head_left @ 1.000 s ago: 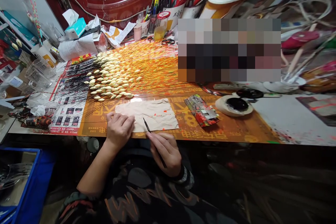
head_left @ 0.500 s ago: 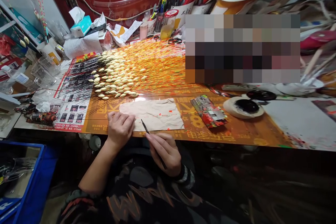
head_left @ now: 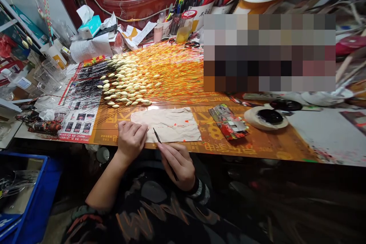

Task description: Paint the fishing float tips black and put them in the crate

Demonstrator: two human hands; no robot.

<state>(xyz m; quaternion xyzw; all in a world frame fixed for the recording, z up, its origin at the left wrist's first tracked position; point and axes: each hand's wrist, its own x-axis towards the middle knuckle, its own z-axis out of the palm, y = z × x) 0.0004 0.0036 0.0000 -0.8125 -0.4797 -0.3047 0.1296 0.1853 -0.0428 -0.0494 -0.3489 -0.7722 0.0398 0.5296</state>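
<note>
My left hand (head_left: 131, 140) rests at the near left end of a cream cloth (head_left: 166, 116), fingers curled round a fishing float. The float's thin, banded tip (head_left: 162, 126) runs right across the cloth; its body is hidden in the hand. In my right hand (head_left: 178, 166) is a slim black paintbrush (head_left: 156, 135), held like a pen. Its point is at or just over the float's tip; I cannot tell whether they touch. Beyond the cloth lies a big heap of fishing floats (head_left: 128, 80) with cream bodies, dark stems and orange-yellow tips.
Right of the cloth sit a paint-smeared block (head_left: 228, 122) and a pale dish of black paint (head_left: 265, 117). Brush pots (head_left: 201, 11), a lidded jar (head_left: 185, 26) and a tissue box (head_left: 90, 26) line the back. Glass mugs (head_left: 48, 78) stand left. A blurred patch hides the back right.
My right hand and the paintbrush have shifted slightly left along the float's tip. My left hand keeps its hold in the same place. The view has drifted a little.
</note>
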